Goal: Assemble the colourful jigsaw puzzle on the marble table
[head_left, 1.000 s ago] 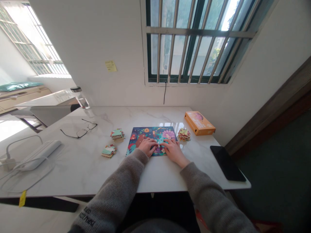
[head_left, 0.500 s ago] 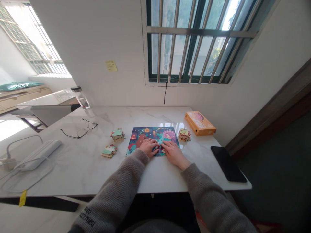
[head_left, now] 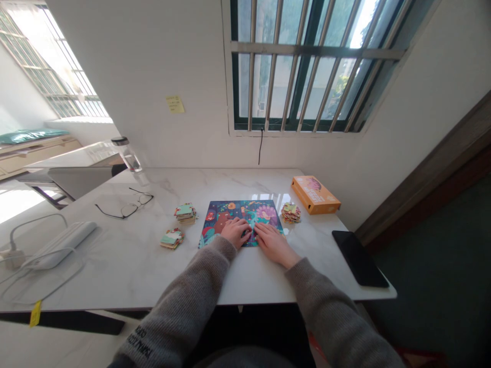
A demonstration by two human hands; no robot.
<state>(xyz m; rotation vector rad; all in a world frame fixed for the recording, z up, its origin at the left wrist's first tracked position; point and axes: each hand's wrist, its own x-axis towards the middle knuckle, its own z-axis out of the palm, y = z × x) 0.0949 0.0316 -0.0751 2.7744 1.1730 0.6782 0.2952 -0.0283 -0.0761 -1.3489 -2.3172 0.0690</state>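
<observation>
My left hand [head_left: 236, 231] and my right hand [head_left: 271, 245] rest side by side on a colourful jigsaw puzzle [head_left: 240, 212], their fingertips meeting near its middle. The fingers hide whatever lies beneath them. A stack of puzzle pieces [head_left: 185, 213] sits left of the puzzle, with a smaller stack [head_left: 172, 238] nearer to me. A further heap of pieces [head_left: 290, 212] lies just beyond its right corner. Behind that heap is an orange puzzle box [head_left: 315, 194].
The white marble table [head_left: 115, 271] also holds black-framed glasses [head_left: 126, 208], a white device with cables [head_left: 61, 244] at the left, and a black tablet or phone [head_left: 359, 258] at the right. A glass bottle [head_left: 128, 156] stands at the far left corner.
My hands have shifted only slightly on the puzzle, and the view has tilted a little. The stacks and the box stay in place.
</observation>
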